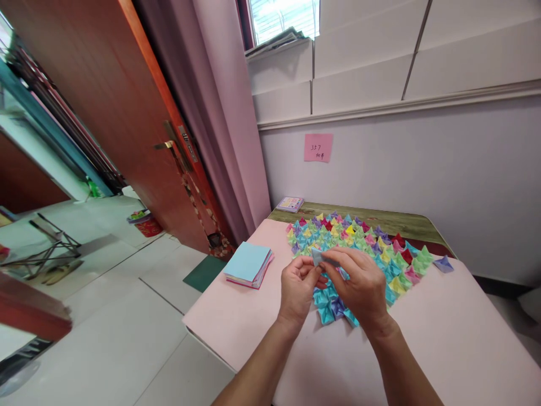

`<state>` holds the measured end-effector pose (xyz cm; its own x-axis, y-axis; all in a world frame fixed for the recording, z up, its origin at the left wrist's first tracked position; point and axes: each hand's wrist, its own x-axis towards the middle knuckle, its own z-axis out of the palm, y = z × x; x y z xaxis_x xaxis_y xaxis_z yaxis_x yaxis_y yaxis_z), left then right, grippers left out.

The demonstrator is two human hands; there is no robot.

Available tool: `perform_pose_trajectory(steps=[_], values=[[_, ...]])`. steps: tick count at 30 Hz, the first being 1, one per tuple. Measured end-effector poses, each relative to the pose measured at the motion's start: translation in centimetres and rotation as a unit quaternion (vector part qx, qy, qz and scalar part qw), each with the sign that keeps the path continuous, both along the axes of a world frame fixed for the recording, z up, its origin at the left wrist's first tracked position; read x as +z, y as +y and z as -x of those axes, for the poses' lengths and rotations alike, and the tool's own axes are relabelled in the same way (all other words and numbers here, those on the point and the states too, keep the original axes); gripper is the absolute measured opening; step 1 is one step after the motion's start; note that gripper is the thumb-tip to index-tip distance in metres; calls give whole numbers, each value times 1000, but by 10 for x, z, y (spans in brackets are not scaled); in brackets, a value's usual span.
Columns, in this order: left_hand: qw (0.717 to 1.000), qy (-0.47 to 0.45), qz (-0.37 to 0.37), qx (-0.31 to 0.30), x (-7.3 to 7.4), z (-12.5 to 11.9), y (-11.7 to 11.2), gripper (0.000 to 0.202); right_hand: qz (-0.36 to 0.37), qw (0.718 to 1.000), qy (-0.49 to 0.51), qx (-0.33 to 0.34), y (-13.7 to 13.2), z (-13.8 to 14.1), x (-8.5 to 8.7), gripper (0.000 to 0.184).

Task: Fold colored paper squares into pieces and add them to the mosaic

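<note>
A small piece of blue-grey folded paper (pixel 318 257) is pinched between my two hands above the table. My left hand (pixel 299 285) grips its lower left side with thumb and fingers closed. From the right, my right hand (pixel 358 277) holds the paper's other side and partly covers it. Behind and beneath the hands spread many colourful folded paper pieces (pixel 393 265), in blue, green, yellow, pink, red and purple. A single purple folded piece (pixel 443 264) lies apart at their right end.
A stack of square coloured paper (pixel 248 262), light blue on top, lies on the pink-covered table (pixel 262 332) at left. A small packet (pixel 290 203) sits at the back corner. A pink note (pixel 318 148) is stuck to the wall; a wooden door (pixel 127 113) stands left.
</note>
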<state>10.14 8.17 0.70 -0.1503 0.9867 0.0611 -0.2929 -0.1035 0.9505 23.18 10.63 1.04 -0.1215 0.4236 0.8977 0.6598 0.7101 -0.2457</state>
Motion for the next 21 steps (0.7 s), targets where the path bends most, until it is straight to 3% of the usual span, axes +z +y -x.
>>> perform_pose_trajectory(steps=[8,15,18,21], values=[[1000,6,-6,-8,-2,-3,2,30,14,1000,27,6,0,-1,2,6],[995,84,-46,18,-2,-3,-1,16,128,984,114,56,-5,2,4,13],[995,93,-45,5,-2,-3,-4,15,115,984,121,62,-5,3,5,8],[995,89,-37,-4,0,-4,-6,15,63,994,90,22,-3,3,4,6]])
